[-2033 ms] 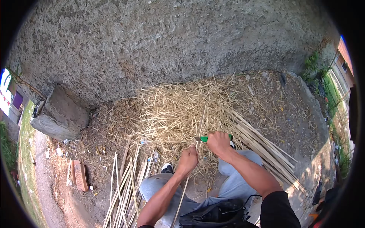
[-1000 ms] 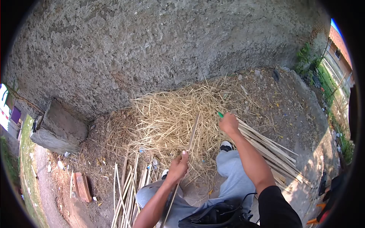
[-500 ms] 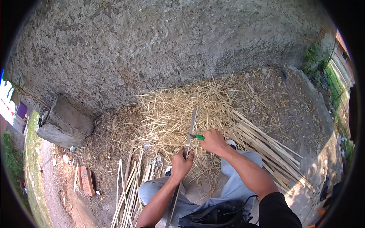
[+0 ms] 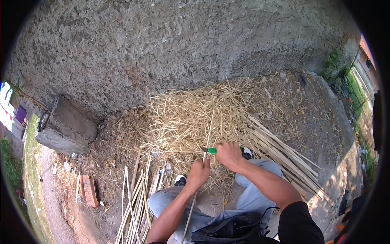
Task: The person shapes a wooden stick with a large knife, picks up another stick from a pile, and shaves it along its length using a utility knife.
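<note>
My left hand [image 4: 198, 174] is closed on a long thin strip [image 4: 211, 129], which runs up over the shavings and down between my legs. In my right hand [image 4: 228, 154] is a green-handled knife [image 4: 212, 150], its dark blade against the strip just above my left fingers. Beneath and beyond both hands spreads a heap of pale shavings [image 4: 183, 118].
Bundles of pale strips lie to the right [image 4: 284, 158] and at the lower left [image 4: 136, 203]. A brick [image 4: 88, 191] and a concrete block [image 4: 69, 126] are on the left. A rough wall [image 4: 183, 44] rises behind. A black bag [image 4: 231, 229] rests at my lap.
My right hand first swung away up and right, then came back with the knife to the strip near my left hand. The strip has turned from its flat face to a narrow edge.
</note>
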The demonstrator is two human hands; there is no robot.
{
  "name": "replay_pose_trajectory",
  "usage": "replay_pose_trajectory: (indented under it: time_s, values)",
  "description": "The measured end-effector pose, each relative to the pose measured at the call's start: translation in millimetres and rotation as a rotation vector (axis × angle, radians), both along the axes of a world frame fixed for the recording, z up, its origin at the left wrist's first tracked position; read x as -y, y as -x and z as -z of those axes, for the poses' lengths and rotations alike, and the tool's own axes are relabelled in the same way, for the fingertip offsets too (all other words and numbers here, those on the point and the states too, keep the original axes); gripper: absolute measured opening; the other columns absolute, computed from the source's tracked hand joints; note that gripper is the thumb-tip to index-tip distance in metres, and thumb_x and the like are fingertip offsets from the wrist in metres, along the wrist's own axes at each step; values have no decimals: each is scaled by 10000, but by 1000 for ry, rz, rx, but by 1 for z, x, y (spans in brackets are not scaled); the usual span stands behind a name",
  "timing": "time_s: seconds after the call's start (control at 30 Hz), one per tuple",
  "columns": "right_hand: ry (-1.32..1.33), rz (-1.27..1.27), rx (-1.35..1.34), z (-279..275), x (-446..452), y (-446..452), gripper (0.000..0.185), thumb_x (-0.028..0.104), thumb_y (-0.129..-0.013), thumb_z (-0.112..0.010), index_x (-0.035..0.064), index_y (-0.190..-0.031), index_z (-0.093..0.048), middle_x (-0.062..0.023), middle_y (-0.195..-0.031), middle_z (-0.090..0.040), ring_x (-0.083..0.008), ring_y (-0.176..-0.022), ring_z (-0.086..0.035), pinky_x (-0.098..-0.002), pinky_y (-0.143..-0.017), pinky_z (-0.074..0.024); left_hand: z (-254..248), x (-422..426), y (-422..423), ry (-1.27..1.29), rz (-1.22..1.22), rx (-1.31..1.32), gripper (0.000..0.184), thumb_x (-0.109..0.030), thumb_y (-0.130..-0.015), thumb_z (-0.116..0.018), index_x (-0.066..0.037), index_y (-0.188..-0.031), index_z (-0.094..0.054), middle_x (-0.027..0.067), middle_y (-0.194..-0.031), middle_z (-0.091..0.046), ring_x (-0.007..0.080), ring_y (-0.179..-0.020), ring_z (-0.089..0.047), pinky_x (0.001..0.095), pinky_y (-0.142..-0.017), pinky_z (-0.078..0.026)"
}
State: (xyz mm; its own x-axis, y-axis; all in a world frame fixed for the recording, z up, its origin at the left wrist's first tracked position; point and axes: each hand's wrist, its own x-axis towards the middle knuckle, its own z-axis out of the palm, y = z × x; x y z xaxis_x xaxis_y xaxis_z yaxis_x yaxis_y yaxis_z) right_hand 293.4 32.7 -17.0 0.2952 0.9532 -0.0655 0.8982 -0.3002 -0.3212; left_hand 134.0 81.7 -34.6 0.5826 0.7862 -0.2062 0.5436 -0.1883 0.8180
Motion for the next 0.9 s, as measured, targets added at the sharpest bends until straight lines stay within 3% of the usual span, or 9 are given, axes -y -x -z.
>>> replay_pose_trajectory:
  time_s: [0.07,0.1,0.2,0.57,0.63,0.73,0.83,0.87,0.9]
  values:
    - [-68,-19,121,-1,3,8,135,87,-787,-584,14,-770,-696,-209,-764,-692,-338,-739,-709,-457,-637,-545,11,1,-2,-74,-11,-18,452,-315,-995,-487,81,-800,-585,279,-647,-577,421,-597,-574,495,-587,-434]
    - [-64,-23,122,2,3,9,135,87,-787,-584,14,-770,-696,-209,-764,-692,-338,-739,-709,-457,-637,-545,15,3,-2,-152,-19,-35,443,-300,-995,-482,89,-810,-581,317,-689,-595,481,-658,-603,522,-615,-451]
    - [-76,-26,186,19,0,4,126,96,-785,-591,29,-758,-695,-180,-735,-693,-317,-717,-712,-430,-595,-552,1,10,-5,-100,-16,-163,416,-273,-996,-466,100,-843,-569,362,-749,-595,529,-756,-606,559,-673,-471]
    - [-8,149,292,32,-26,-45,69,22,-745,-654,18,-755,-722,-179,-740,-699,-279,-662,-708,-388,-546,-556,-17,29,15,-12,129,-210,426,-290,-1007,-442,100,-881,-557,371,-770,-594,548,-797,-597,568,-728,-469]
    - [42,154,296,41,-27,-57,76,42,-790,-654,25,-797,-727,-170,-806,-713,-282,-741,-721,-368,-588,-568,-17,40,26,26,152,-236,424,-288,-1008,-438,99,-881,-556,371,-770,-593,548,-804,-596,570,-740,-465]
    - [128,424,316,56,-18,-119,112,72,-853,-627,53,-884,-732,-135,-968,-718,-289,-896,-712,-344,-671,-574,-17,49,40,9,260,-238,427,-289,-1006,-433,96,-866,-554,372,-775,-592,548,-830,-589,571,-745,-459]
    - [205,587,242,43,10,-150,151,62,-857,-613,75,-953,-729,-141,-1026,-709,-299,-960,-697,-387,-780,-566,-10,28,53,74,194,-169,475,-371,-1007,-450,65,-854,-560,239,-634,-581,355,-579,-591,460,-605,-473]
    - [207,575,255,39,11,-150,151,62,-857,-613,75,-953,-729,-141,-1026,-709,-299,-960,-697,-387,-780,-566,-16,22,52,306,167,-108,422,-377,-1025,-435,11,-900,-542,77,-549,-484,175,-472,-454,353,-469,-412]
    - [226,564,224,38,14,-147,157,75,-849,-620,70,-967,-724,-158,-1022,-706,-305,-964,-694,-410,-804,-557,-18,17,48,313,154,-96,422,-377,-1025,-435,11,-900,-542,77,-549,-484,175,-472,-454,353,-469,-412]
